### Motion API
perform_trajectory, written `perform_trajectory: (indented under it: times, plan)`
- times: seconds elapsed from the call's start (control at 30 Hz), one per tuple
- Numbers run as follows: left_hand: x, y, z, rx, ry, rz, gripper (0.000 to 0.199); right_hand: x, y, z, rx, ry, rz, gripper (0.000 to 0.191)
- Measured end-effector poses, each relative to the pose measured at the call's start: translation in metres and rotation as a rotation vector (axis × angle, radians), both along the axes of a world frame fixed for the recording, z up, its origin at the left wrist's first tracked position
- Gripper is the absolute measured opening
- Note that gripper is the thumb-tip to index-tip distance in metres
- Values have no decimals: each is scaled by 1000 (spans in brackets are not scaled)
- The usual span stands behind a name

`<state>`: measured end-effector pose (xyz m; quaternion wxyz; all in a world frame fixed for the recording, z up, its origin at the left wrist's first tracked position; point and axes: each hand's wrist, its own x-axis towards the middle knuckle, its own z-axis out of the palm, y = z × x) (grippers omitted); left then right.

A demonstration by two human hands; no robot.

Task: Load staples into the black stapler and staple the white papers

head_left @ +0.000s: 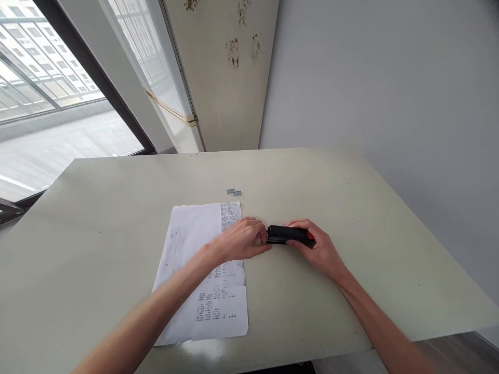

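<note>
A black stapler (289, 234) with a bit of red at its right end lies lengthwise between my two hands, just above or on the table. My right hand (314, 244) grips its right end, thumb on the near side and fingers on the far side. At the stapler's left end, my left hand (245, 239) has its fingers curled and closed on the tip; what lies inside them is hidden. Under my left wrist and forearm are printed paper sheets (202, 223). Two short grey strips of staples (234, 191) rest beyond the paper's top edge.
The pale table (117, 208) reaches to a grey wall (370, 78) on the right. Behind it stands a beige fridge-like cabinet (222, 93) with peeled brown patches and a handle strap. A glass door (58, 104) with a dark frame is at the left.
</note>
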<state>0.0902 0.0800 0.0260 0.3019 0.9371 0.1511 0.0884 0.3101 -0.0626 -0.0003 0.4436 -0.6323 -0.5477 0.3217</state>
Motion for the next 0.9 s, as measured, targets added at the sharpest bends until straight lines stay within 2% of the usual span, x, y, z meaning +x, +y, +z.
perform_trajectory:
  times: [0.2, 0.37, 0.43, 0.5, 0.57, 0.63, 0.77, 0.9]
  plan:
    - [2, -4, 1, -1, 9, 6, 18, 0, 0, 2, -10, -10, -7, 26]
    - [-18, 6, 8, 70, -50, 14, 12, -1, 0, 3, -44, -49, -6, 32]
    - [-34, 17, 10, 153, -61, 130, 16, -1, -1, 2, -65, -66, -12, 32]
    - [-51, 29, 8, 259, -55, 352, 20, -1, -2, 0, -72, -73, -21, 32]
    - [-67, 39, 1, 358, -46, 577, 22, -1, -3, -1, -77, -71, -26, 33]
    - [-80, 44, -10, 432, -33, 714, 26, -1, -3, -2, -88, -69, -31, 33]
    - [-93, 44, -29, 457, -28, 811, 32, -2, -5, -1, -96, -67, -36, 34]
    - [-87, 41, -33, 275, -83, 847, 31, -2, -7, -1, -108, -75, -43, 34]
